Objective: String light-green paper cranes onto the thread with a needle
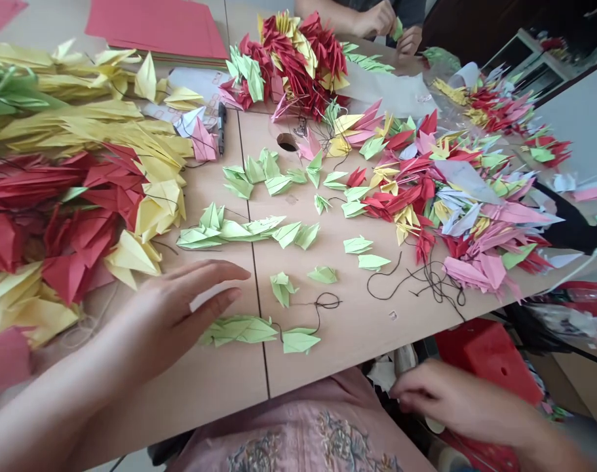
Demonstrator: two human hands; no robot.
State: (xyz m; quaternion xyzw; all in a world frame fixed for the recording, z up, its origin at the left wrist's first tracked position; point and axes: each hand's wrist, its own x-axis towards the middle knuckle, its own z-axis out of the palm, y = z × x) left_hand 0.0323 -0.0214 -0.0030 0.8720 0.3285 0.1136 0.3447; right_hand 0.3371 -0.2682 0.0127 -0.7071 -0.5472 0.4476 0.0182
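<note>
My left hand [185,308] hovers over the table with thumb and fingers apart, holding nothing. Below its fingertips lies a strung row of light green folded paper cranes [239,330], joined by black thread [319,313] to a single green crane [301,340]. Two loose green cranes, one of them a small crane [282,288], rest to the right of the fingers. Off the table's front edge, my right hand [421,390] is low beside my lap with its fingers curled in; what they hold, if anything, is hidden. Another green row [244,233] lies beyond my left hand.
Yellow and red crane strings [72,190] cover the left side; a multicoloured heap [450,203] covers the right. Red paper sheets [155,29], a pen [222,128] and a cable hole [287,142] are farther back. Another person's hands [384,23] hold something green. A red stool [489,360] stands below.
</note>
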